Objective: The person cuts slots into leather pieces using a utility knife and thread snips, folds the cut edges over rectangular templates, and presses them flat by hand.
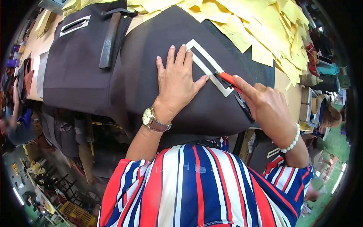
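My left hand [176, 77] lies flat with fingers spread on a dark brown fabric sheet [151, 109], its fingertips and thumb beside a white rectangular frame [206, 69]. In my right hand [266, 104] is a red utility knife [229, 80], gripped with the index finger stretched along it. The blade tip meets the dark material inside the frame, near its lower right end. Under the right hand, a dark tool with a pointed metal tip [242, 104] rests on the fabric; its kind is partly hidden.
At left, a stack of dark fabric panels [81, 72] shows a slot with a white border [75, 26]. A hammer [110, 41] lies on that stack. Many yellow sheets [261, 34] are heaped along the far side. A yellow crate [77, 214] stands on the floor at lower left.
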Tool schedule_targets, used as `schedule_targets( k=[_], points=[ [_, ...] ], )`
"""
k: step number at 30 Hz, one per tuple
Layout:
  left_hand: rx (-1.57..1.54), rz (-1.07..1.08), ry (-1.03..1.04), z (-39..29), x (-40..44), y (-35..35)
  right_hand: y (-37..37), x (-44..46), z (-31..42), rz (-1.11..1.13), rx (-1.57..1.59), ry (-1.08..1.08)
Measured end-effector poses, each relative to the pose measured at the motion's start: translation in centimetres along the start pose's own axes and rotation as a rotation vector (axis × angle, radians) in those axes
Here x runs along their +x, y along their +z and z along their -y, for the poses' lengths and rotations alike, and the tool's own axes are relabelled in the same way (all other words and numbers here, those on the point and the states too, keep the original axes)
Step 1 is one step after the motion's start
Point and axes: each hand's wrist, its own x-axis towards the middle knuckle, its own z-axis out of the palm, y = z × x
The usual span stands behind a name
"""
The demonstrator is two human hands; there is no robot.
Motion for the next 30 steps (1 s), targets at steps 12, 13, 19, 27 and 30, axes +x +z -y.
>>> schedule_targets(
  k=[12,13,19,27,30],
  points=[
    [-0.117,0.003,0.077,1.3,0.1,-1.1,1.2,-3.9,-2.7,0.017,0.285,0.024],
    [-0.12,-0.105,0.093,1.9,0.1,-2.0,1.3,-3.5,-4.0,-0.046,0.429,0.007],
    [0.405,-0.273,-0.362,7.8,-2.0,-4.6,6.4,-2.5,-7.4,-0.317,0.827,0.539],
    [-0.044,-0.396,-0.234,8.0,0.0,-5.4,6.7,-3.5,-4.2,-0.619,0.216,0.417],
    [-0.489,-0.321,-0.322,6.6,1.8,-6.2,6.8,-5.4,-2.0,-0.358,0.58,0.417]
  ],
)
